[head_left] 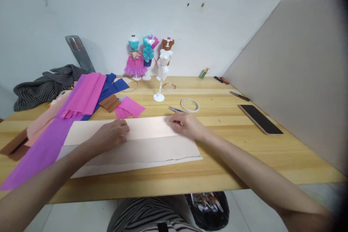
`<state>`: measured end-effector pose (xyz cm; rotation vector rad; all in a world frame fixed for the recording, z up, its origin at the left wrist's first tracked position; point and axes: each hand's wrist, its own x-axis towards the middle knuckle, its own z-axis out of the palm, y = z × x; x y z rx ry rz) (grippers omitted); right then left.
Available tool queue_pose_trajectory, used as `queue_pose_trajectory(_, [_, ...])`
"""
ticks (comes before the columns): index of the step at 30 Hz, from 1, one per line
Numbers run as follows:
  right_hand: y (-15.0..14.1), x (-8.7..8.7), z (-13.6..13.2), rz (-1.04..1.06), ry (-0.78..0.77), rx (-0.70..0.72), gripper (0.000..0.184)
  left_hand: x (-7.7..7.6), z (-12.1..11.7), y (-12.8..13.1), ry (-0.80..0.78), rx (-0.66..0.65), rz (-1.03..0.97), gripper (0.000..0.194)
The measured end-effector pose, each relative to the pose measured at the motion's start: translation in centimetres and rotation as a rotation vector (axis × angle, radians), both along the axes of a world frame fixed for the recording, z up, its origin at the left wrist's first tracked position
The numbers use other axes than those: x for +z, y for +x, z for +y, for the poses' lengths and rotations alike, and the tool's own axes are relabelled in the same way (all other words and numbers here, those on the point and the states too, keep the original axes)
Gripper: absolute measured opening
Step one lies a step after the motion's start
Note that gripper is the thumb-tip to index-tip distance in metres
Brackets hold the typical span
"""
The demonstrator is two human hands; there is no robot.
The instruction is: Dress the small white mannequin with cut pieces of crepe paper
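Note:
A long pale pink sheet of paper (pixel 152 127) lies before me, with a grey-looking shaded band along its nearer half and an uneven front edge. My left hand (pixel 111 136) rests on the sheet's left part with its fingers curled in; what they hold, if anything, is hidden. At the far right corner of the sheet, my right hand (pixel 187 125) is closed, thumb and forefinger pinching the paper's edge. Just beyond it are small blue-handled snips (pixel 175 109), partly covered by the hand, and a roll of white tape (pixel 190 105).
Purple crepe paper (pixel 46 148), pink pieces (pixel 130 107), blue paper (pixel 111 88) and brown paper (pixel 110 104) crowd the left. Mini dress forms (pixel 164 58) stand near the wall. A phone (pixel 260 119) and a knife (pixel 239 96) lie right. A black bag (pixel 209 214) sits below the table.

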<state>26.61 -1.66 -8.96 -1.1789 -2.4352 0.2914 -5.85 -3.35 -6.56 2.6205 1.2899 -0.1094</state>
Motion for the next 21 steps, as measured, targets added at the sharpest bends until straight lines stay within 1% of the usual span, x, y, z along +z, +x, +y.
queue_pose_trajectory(2, [-0.4, -0.2, -1.0, -0.075, -0.015, 0.062, 0.013, 0.1, 0.6, -0.5, -0.040, -0.012, -0.013, 0.016])
queue_pose_trajectory(5, [-0.7, -0.1, -1.5, -0.197, -0.045, 0.055, 0.012, 0.3, 1.2, -0.7, -0.068, -0.018, -0.061, 0.017])
queue_pose_trajectory(11, [-0.9, 1.0, -1.8, -0.356, -0.051, 0.080, 0.017, 0.1, 1.3, -0.2, 0.001, -0.022, -0.022, 0.013])
queue_pose_trajectory(14, [-1.1, 1.2, -1.9, -0.430, -0.027, 0.092, 0.019, 0.0, 1.1, -0.2, 0.014, -0.038, -0.009, 0.013])
queue_pose_trajectory(18, [-1.5, 1.1, -1.9, -0.481, 0.014, 0.086, 0.020, 0.4, 0.9, 0.0, 0.011, -0.038, 0.014, 0.018])
queue_pose_trajectory(21, [-1.7, 1.4, -1.7, -0.484, 0.005, 0.084, 0.020, 0.7, 0.8, 0.1, 0.005, -0.027, 0.042, 0.019])
